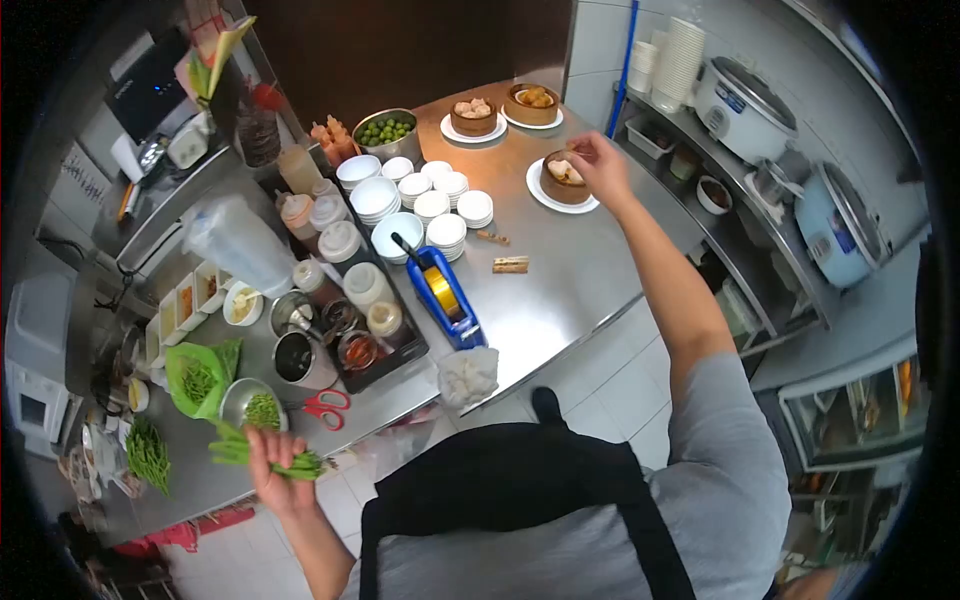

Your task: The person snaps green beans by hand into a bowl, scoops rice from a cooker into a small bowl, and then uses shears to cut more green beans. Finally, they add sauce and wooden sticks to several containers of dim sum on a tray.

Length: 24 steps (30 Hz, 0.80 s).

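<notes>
My left hand [283, 472] is wrapped round a bunch of green stalks [232, 448], held over the counter's front edge beside a metal bowl [236, 402] of chopped greens. Red-handled scissors [327, 409] lie just beyond that bowl. My right hand [600, 168] reaches far forward, fingertips pinched together above a small bamboo steamer [553, 190] that stands on a white plate [541, 199]. Pale dumplings [562, 172] show inside the steamer. Whatever the pinched fingers hold is too small to tell.
Two more bamboo steamers, one of dumplings [474, 113] and one of brownish food [533, 96], stand on plates behind. Stacked white dishes [446, 232], a blue tape dispenser [443, 295] and a black tray [395, 362] of bottles fill the left side. Rice cookers [742, 110] sit on the right shelf.
</notes>
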### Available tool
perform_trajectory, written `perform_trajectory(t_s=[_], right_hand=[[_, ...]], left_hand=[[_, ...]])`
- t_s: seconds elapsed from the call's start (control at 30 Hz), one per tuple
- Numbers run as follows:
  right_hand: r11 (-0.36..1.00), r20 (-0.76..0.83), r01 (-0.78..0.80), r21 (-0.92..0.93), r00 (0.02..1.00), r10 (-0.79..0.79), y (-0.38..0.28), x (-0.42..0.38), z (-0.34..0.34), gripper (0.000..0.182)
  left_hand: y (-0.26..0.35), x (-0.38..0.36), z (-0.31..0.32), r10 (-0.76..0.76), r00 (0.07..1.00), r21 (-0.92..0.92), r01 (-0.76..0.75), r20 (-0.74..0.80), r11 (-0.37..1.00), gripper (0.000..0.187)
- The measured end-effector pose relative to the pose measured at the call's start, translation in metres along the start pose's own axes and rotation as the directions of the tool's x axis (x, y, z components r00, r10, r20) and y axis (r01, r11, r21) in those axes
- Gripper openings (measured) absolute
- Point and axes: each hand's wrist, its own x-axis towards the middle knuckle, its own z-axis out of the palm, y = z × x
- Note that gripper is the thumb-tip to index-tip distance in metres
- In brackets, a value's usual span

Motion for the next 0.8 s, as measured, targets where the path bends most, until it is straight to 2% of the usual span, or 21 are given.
perform_trajectory(t_s=[0.07, 0.17, 0.27, 0.4, 0.5, 0.6, 0.7, 0.8], right_hand=[[1.0, 0.124, -0.029, -0.012, 0.992, 0.03, 0.043, 0.045, 0.013, 0.02], [0.995, 0.266, -0.067, -0.071, 0.96, 0.084, 0.116, 0.102, 0.04, 0.017], [0.984, 0.353, -0.042, -0.173, 0.93, 0.102, 0.23, 0.147, 0.082, 0.02], [0.975, 0.534, -0.125, -0.185, 0.82, 0.206, 0.282, 0.176, 0.109, 0.018], [0.922, 0.711, -0.356, -0.155, 0.608, 0.354, 0.311, 0.191, 0.122, 0.015], [0.856, 0.814, -0.47, -0.213, 0.398, 0.422, 0.33, 0.185, 0.135, 0.012], [0.799, 0.82, -0.57, -0.194, 0.353, 0.451, 0.324, 0.177, 0.123, 0.017], [0.776, 0.806, -0.624, 0.09, 0.503, 0.311, 0.345, 0.171, 0.092, 0.015]], left_hand=[[-0.012, -0.007, 0.009, 0.099, 0.985, 0.036, -0.095, -0.138, 0.995, 0.006], [-0.041, -0.018, 0.03, 0.214, 0.948, 0.087, -0.198, -0.234, 0.976, 0.006], [-0.079, -0.028, 0.073, 0.282, 0.911, 0.163, -0.242, -0.3, 0.956, 0.006], [-0.118, -0.025, 0.13, 0.312, 0.839, 0.223, -0.233, -0.447, 0.946, 0.012], [-0.139, -0.024, 0.162, 0.333, 0.832, 0.267, -0.232, -0.444, 0.935, 0.013], [-0.155, -0.022, 0.188, 0.371, 0.803, 0.322, -0.236, -0.467, 0.917, 0.013], [-0.168, -0.017, 0.201, 0.386, 0.791, 0.328, -0.248, -0.475, 0.911, 0.009], [-0.179, -0.004, 0.206, 0.366, 0.804, 0.321, -0.231, -0.468, 0.918, 0.006]])
